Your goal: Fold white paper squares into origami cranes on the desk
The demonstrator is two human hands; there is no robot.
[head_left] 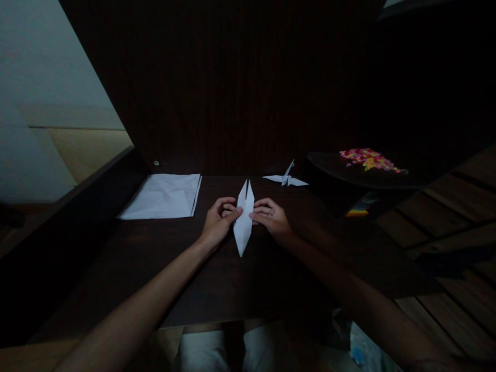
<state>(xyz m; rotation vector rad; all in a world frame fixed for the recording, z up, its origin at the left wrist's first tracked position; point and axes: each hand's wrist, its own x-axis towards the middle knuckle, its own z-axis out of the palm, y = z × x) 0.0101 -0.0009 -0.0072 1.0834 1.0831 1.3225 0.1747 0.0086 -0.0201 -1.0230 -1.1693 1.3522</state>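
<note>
While left hand [217,219] and right hand [274,219] pinch part-folded paper [244,225], I see one finished bird [287,180] by the worktop's [217,188] far edge.

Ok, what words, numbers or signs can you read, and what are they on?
None can be read.
The folded paper, paper bird and stacked paper show no writing I can see.
The colourful striped thing and the blue-patched thing are too dark and blurred to tell.
</note>
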